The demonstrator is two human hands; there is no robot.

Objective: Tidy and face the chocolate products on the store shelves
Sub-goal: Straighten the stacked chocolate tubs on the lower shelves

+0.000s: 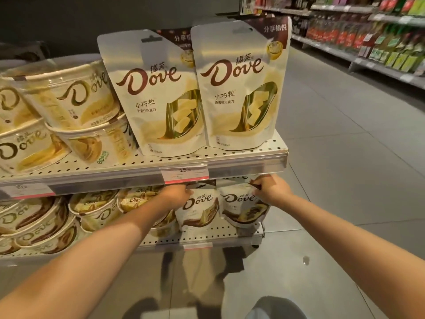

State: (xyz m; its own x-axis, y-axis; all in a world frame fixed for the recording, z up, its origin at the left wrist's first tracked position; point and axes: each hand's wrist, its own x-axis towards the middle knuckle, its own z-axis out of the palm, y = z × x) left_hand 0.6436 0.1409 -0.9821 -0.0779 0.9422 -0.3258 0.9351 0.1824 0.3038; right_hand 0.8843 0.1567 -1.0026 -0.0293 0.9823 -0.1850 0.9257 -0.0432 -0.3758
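Your left hand (176, 194) grips the top of one lower-shelf pouch (199, 209); your right hand (272, 188) pinches the top of the adjacent pouch (241, 209).

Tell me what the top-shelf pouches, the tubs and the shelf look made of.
Pouches: likely glossy plastic film, given sheen and soft creases. Tubs: probably coated paperboard, clear lids; unsure. Shelf: seemingly cream-painted metal, perforated with rows of holes.

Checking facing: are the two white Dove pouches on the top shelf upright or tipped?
Upright. The left pouch and right pouch stand on their bases on the top shelf, logos facing out.
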